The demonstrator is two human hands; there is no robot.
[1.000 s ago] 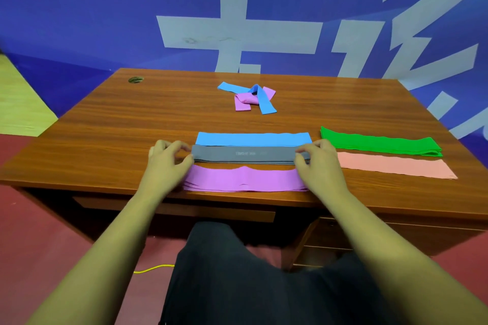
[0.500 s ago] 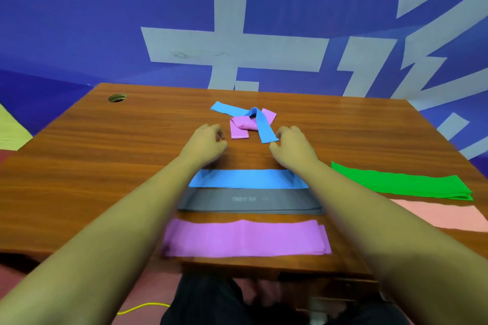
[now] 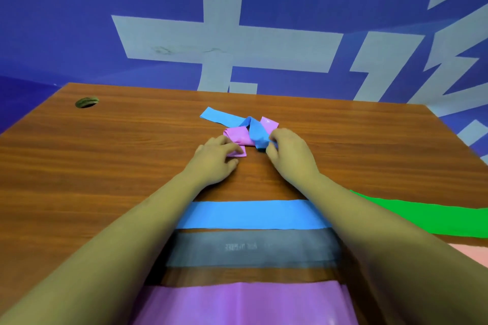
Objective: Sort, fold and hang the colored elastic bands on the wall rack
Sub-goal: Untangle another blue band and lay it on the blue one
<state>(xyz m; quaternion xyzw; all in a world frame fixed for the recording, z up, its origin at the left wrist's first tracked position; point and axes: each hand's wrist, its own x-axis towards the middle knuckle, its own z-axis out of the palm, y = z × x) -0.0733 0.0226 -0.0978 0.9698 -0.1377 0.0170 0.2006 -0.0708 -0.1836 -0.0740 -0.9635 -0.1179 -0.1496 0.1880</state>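
A loose blue band (image 3: 224,117) and a crumpled purple band (image 3: 237,134) lie tangled at the middle of the wooden table (image 3: 105,155). My left hand (image 3: 215,158) pinches the near end of the purple band. My right hand (image 3: 289,154) pinches the near end of the blue band. Closer to me lie three flat folded bands in a column: blue (image 3: 250,214), grey (image 3: 250,247) and purple (image 3: 245,303). My forearms cross over their ends.
A folded green band (image 3: 427,219) and a pink band (image 3: 472,252) lie at the right edge. A round cable hole (image 3: 86,102) sits at the table's far left corner. A blue wall with pale lettering (image 3: 224,39) stands directly behind the table.
Both hands left the folded stack, reached forward across the table and took hold of the tangled blue and purple bands. My view moved closer to the table.
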